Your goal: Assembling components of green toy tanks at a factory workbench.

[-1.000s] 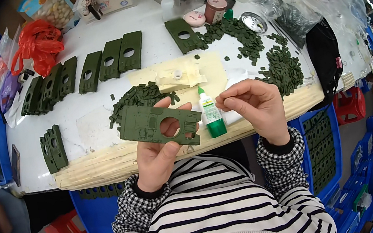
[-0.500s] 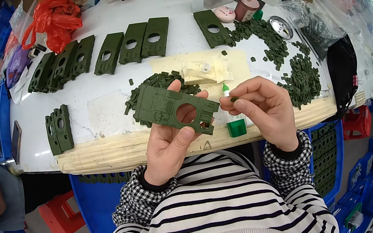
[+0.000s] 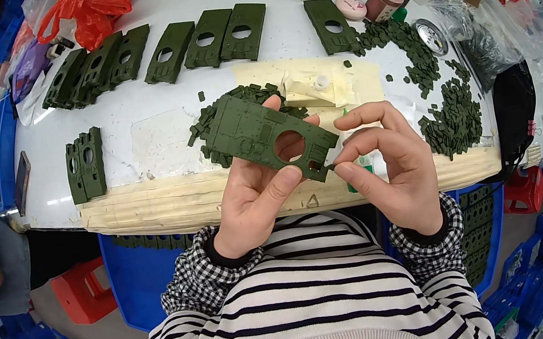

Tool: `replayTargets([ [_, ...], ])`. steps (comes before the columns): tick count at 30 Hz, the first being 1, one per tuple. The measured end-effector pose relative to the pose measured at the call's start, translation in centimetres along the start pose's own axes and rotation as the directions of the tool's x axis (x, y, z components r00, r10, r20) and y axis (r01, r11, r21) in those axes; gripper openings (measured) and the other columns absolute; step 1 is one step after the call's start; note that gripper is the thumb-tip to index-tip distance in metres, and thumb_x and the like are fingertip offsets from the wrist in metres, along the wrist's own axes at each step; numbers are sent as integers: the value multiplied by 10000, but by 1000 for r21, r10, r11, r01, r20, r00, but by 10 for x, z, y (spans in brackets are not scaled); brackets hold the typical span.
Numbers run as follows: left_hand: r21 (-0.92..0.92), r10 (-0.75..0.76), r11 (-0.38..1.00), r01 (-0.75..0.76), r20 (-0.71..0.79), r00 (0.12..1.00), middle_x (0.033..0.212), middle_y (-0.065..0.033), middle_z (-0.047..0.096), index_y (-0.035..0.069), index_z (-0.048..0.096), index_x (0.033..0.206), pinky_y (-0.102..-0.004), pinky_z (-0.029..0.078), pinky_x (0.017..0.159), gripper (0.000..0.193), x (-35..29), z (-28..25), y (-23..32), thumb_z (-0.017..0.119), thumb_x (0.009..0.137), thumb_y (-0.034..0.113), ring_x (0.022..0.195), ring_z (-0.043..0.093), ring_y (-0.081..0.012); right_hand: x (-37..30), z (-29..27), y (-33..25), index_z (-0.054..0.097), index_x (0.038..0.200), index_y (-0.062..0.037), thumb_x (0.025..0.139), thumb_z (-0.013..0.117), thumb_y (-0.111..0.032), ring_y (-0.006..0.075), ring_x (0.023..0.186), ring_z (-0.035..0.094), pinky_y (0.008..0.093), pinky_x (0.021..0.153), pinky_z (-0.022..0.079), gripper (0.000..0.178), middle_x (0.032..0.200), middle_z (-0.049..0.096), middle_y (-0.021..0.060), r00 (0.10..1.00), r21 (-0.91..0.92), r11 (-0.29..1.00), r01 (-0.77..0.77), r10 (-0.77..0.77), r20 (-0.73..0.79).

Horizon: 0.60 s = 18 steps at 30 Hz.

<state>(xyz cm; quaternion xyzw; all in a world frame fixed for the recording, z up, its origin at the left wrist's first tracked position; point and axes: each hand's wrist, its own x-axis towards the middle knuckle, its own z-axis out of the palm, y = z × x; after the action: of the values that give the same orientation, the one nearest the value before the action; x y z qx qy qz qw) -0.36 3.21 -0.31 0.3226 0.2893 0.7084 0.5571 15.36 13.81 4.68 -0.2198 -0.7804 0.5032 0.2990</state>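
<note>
**Holding a dark green moulded plastic shell point(image 3: 248, 131) left-handed, pinching at its right end**

Wears a cream top with black stripes point(image 3: 285, 308). Has two blue plastic crates point(image 3: 131, 288) below the table, left and right, with rows of dark green shells inside. Sits at a white table point(image 3: 127, 117) edged on its near side with a pale cream padded strip point(image 3: 145, 213).

Cups the shell above the near middle of the table in the left hand point(image 3: 255, 203), fingers curled beneath, thumb on its near edge. Closes thumb and index finger of the right hand point(image 3: 396, 179) on a small dark green plastic piece point(image 3: 329, 167) at the shell's right end, other fingers loosely bent; cannot tell whether piece and shell touch. Partly hides a green-and-white plastic bottle point(image 3: 366, 162) behind that hand.

Beyond, has a heap of small dark green pieces point(image 3: 208, 123), a block wrapped in cream tape point(image 3: 305, 91) and, farther right, a second heap point(image 3: 450, 118). Has a row of dark green shells point(image 3: 241, 34) farther off, with a crumpled red plastic bag point(image 3: 91, 17) at far left.
</note>
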Motion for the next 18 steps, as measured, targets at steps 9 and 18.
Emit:
replayTargets([
  [9,9,-58,998,59,-61,996,1395,-130,377,37,135,1468,-378,334,1067,650,-5,0,2,502,931,16,1284,402,-216,3,9,12,650,779,-12,732,699,-58,226,984,577,332,872,444,83,1044,585,130,999,45,999,27,-28,38],
  [18,144,-34,989,45,-76,996,1407,-182,380,85,96,1484,-431,393,1037,705,-8,-3,-2,536,936,153,1300,399,-280,2,9,10,635,779,4,749,678,-23,218,1056,533,333,919,402,59,1069,541,122,996,60,998,-21,16,88],
])
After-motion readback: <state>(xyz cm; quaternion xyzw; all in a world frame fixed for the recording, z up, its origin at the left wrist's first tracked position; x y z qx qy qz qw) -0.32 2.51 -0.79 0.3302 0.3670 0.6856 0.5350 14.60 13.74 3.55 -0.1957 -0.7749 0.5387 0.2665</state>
